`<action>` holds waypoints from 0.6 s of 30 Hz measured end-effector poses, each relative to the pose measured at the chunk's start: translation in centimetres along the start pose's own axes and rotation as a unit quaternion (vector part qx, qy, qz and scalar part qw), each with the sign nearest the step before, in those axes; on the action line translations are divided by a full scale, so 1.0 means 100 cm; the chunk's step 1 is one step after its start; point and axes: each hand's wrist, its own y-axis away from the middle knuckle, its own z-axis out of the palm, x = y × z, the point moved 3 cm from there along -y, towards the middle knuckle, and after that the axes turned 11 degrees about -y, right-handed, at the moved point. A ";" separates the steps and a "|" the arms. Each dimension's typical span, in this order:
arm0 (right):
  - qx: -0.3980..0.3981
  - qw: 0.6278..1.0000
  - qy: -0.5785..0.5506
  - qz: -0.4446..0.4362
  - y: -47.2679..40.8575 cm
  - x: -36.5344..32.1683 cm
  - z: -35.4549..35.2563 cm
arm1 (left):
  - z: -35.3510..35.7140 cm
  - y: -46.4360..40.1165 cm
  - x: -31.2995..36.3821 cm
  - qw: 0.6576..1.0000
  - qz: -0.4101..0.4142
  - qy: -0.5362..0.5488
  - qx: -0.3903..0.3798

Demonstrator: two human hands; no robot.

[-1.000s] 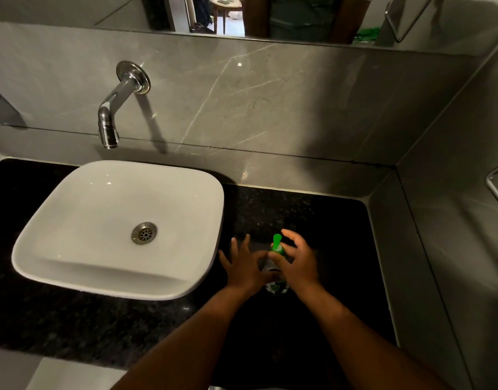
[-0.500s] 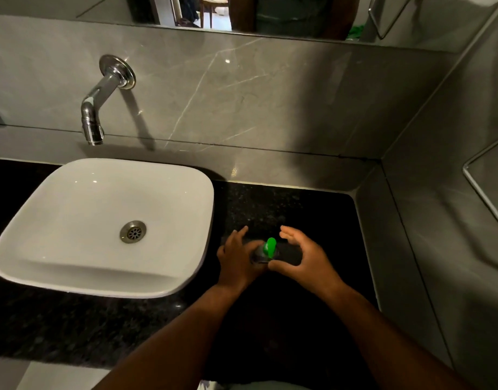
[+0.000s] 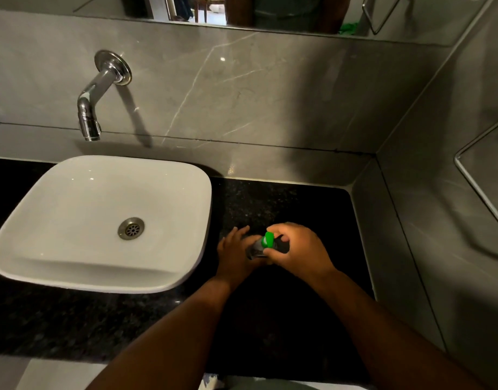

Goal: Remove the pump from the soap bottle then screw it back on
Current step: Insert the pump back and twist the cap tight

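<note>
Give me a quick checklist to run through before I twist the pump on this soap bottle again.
1. Left hand steadying the bottle: ok, it is wrapped around the body.
2. Right hand on the pump: ok, fingers close around the green top.
3. Bottle clear of the sink: ok, it is over the dark counter to the sink's right.
4. Bottle resting on the counter or lifted: cannot tell, the hands hide its base.
5. Pump threaded or loose: cannot tell, the neck is covered by fingers.
6. Soap spilled on the counter: cannot tell, the surface is too dark.
</note>
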 end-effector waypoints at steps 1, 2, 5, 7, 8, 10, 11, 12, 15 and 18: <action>-0.003 1.000 0.003 -0.001 0.000 -0.001 -0.001 | 0.000 0.000 0.000 1.000 0.002 0.003 -0.003; -0.004 1.000 0.007 -0.004 0.000 -0.001 -0.003 | 0.000 -0.001 0.000 1.000 0.003 0.006 -0.005; -0.010 1.000 0.019 -0.011 -0.001 -0.001 -0.007 | -0.001 -0.002 0.002 1.000 0.001 0.008 -0.011; -0.015 1.000 0.019 -0.013 -0.001 -0.001 -0.008 | -0.001 -0.002 0.001 1.000 0.004 0.010 -0.020; -0.015 1.000 0.016 -0.012 -0.001 -0.002 -0.008 | 0.000 -0.002 0.001 1.000 0.006 0.011 -0.023; -0.013 1.000 0.004 -0.007 -0.001 -0.004 -0.009 | -0.001 -0.001 0.000 1.000 0.008 0.013 -0.026; -0.013 1.000 -0.003 -0.003 -0.001 -0.004 -0.009 | 0.000 -0.001 0.001 1.000 0.008 0.010 -0.028; -0.011 1.000 -0.009 -0.003 -0.001 -0.003 -0.009 | -0.001 -0.002 0.001 1.000 0.010 0.006 -0.028; -0.009 1.000 -0.015 0.007 -0.003 -0.001 -0.006 | -0.002 -0.001 0.001 0.999 0.011 0.004 -0.031; -0.007 1.000 -0.018 0.011 -0.002 0.000 -0.008 | -0.003 -0.001 0.002 1.000 0.018 0.001 -0.020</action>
